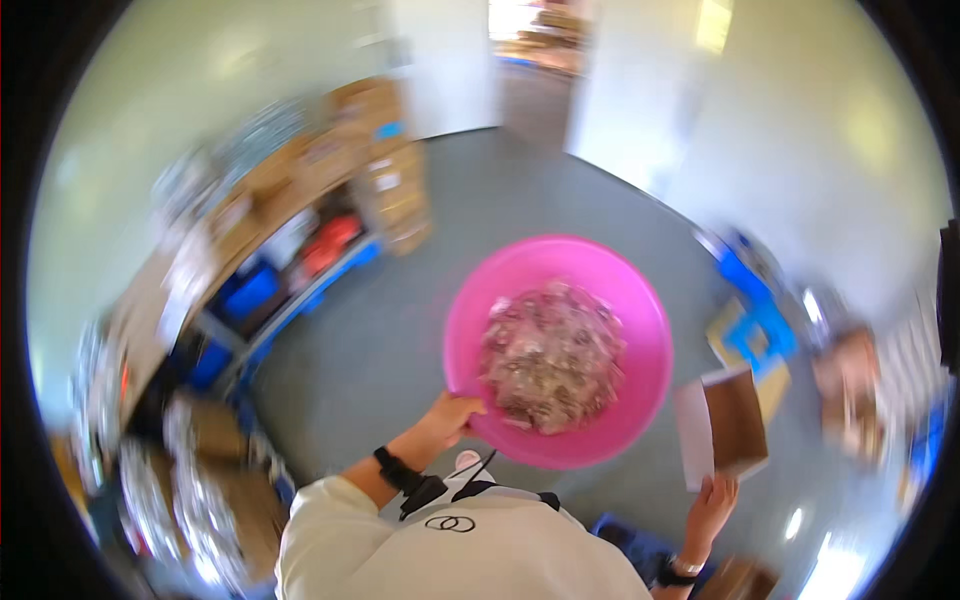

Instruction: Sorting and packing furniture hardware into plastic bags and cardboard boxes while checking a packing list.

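One grip on the tub, one on the box

Nearest to me are the pale shirt (470,560) and two forearms reaching out past it. My left grip (450,418) is closed over the near-left rim of a round pink tub (655,345); my right grip (712,500) is closed on the near edge of an open white box (697,435) with a brown inside.

The relation I watch is box to tub. The box sits just right of the tub's near-right side, a thin strip of grey floor (380,340) showing between them — its longer side runs away from the right grip, leaning slightly left, mouth turned upward. The right grip is nearer that gap; the left one has the tub from the other side. I cannot tell from up here whether the tub hangs or rests on the floor, nor how the box's height compares with its rim.

Inside the tub lies a heap of clear-wrapped pieces (555,350), too blurred to name — bare pink shows around it.

Farther off to the left, a table (140,320) carries clear bags (262,135) and cartons; to the right lies a blurred blue object (765,325). Farthest is a doorway (540,110).
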Motion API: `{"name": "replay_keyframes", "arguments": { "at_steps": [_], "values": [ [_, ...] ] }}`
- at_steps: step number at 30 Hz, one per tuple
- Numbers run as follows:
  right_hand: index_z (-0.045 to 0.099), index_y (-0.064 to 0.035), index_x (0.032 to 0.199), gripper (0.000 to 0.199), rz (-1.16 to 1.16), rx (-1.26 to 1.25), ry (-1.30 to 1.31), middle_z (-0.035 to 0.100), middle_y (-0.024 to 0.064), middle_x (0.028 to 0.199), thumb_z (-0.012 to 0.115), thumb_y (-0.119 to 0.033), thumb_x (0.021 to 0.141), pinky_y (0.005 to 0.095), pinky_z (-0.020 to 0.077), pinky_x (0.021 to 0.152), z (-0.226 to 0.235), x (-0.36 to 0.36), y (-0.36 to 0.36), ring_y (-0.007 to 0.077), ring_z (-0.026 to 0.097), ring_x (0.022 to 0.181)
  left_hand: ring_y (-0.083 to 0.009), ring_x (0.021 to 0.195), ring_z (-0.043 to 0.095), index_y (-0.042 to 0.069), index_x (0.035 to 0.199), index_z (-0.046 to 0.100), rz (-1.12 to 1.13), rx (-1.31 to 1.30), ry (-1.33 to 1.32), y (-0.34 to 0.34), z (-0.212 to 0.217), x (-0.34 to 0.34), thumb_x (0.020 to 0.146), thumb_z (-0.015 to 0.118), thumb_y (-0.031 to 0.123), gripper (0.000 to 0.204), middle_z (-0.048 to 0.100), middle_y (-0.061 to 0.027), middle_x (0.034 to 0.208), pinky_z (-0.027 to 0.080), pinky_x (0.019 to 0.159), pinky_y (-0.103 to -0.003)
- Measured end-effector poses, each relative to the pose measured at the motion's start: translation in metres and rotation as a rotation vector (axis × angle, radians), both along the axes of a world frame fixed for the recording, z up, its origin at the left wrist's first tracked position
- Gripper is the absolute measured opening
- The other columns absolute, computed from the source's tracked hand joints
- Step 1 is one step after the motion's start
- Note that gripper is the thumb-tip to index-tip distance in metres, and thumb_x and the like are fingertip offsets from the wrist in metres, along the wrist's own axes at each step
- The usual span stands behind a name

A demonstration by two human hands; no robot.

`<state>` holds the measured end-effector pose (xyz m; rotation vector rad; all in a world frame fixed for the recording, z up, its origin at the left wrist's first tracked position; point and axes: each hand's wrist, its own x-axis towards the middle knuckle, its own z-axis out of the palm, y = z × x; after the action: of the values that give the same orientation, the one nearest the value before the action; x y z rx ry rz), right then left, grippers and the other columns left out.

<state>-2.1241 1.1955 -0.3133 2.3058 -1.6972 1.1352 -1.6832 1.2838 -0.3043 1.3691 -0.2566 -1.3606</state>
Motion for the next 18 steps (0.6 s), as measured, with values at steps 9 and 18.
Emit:
{"name": "replay_keyframes", "arguments": {
  "at_steps": [9, 18],
  "values": [
    [0.055, 0.0036, 0.084, 0.009, 0.812, 0.292, 0.144, 0.054, 0.0186, 0.083, 0.058, -0.003, 0.078, 0.0435, 0.0420, 0.074, -0.004, 0.370, -0.140, 0.0376, 0.050, 0.083, -0.0245, 0.074, 0.065, 0.000, 0.112, 0.053, 0.687, 0.010, -0.060, 0.115, 0.015, 0.210, 0.076, 0.054, -0.001, 0.036, 0.061, -0.0113, 0.093, 0.058, 0.061, -0.042],
    [0.065, -0.0077, 0.079, 0.008, 1.326, 0.228, 0.329, 0.059, 0.0063, 0.077, 0.065, -0.015, 0.077, 0.0419, 0.0392, 0.075, -0.020, 0.786, -0.235, 0.0262, 0.056, 0.083, -0.0231, 0.068, 0.064, -0.001, 0.103, 0.053, 1.334, -0.064, -0.168, 0.130, 0.017, 0.407, 0.073, 0.051, -0.003, 0.030, 0.059, -0.0099, 0.084, 0.056, 0.052, -0.035]
  ]
}}
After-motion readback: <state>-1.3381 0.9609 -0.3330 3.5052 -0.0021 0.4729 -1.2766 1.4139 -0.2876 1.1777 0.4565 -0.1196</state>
